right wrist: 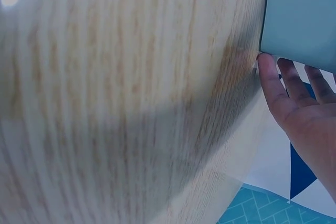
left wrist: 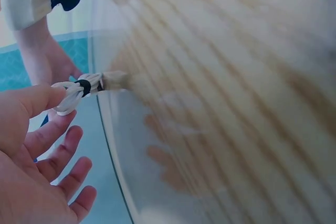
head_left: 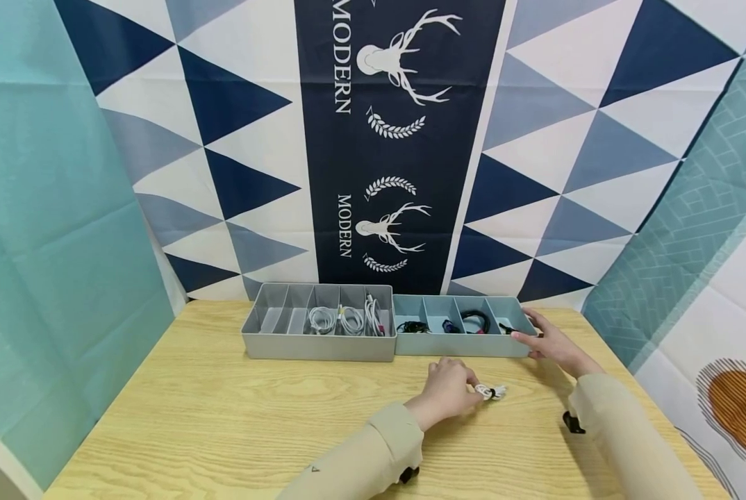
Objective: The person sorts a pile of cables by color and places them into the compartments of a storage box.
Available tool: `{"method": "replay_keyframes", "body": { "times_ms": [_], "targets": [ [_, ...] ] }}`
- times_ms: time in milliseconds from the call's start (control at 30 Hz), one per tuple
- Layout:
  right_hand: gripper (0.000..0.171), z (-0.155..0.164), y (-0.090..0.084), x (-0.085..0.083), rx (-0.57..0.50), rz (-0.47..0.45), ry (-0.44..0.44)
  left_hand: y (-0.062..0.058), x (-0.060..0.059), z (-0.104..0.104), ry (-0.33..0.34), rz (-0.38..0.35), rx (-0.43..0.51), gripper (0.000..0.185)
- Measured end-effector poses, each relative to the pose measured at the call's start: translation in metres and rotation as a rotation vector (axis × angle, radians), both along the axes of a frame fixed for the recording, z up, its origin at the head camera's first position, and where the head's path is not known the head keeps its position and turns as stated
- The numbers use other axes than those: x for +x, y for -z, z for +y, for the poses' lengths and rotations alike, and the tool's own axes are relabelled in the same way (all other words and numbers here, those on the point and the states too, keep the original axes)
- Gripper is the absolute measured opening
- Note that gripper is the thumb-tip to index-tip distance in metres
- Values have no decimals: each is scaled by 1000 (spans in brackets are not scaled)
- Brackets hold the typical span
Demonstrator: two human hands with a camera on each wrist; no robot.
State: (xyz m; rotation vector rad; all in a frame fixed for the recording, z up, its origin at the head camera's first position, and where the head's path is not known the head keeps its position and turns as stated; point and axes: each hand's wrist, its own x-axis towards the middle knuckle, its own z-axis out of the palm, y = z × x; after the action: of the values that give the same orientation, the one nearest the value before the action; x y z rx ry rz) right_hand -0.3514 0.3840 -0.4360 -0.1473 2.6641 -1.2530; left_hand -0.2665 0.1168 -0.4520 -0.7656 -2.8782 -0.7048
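Note:
Between thumb and index finger, my left hand (head_left: pixel 446 390) pinches a small coiled white cable (head_left: pixel 491 392) with a black tie around its middle, just over the table. In the left wrist view the cable (left wrist: pixel 79 88) sits at the fingertips while the other fingers spread loosely. My right hand (head_left: pixel 554 342) touches the right end of a blue-grey divided box (head_left: pixel 463 345), its thumb by the front corner. The right wrist view has fairly straight fingers (right wrist: pixel 273 82) against the box's end wall (right wrist: pixel 299 24). Dark cables (head_left: pixel 475 321) lie in the box's compartments.
A grey divided box (head_left: pixel 319 348) stands against the blue box's left side, with coiled white cables (head_left: pixel 321 319) in several compartments. Both are near the back edge of the wooden table (head_left: pixel 223 417), before a patterned curtain (head_left: pixel 398 160).

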Motion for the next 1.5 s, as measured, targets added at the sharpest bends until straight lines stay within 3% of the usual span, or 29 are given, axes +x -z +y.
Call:
{"method": "replay_keyframes", "body": {
  "times_ms": [700, 1267, 1500],
  "targets": [
    [87, 0, 1, 1, -20, -1, -4, -13, 1, -26, -19, 34, 24, 13],
    [83, -5, -4, 6, -19, 9, -11, -25, 1, -44, 71, 79, 26, 13],
    [84, -4, -3, 6, -16, 12, -9, -36, 5, -52, 95, 93, 29, 10]
  ]
}}
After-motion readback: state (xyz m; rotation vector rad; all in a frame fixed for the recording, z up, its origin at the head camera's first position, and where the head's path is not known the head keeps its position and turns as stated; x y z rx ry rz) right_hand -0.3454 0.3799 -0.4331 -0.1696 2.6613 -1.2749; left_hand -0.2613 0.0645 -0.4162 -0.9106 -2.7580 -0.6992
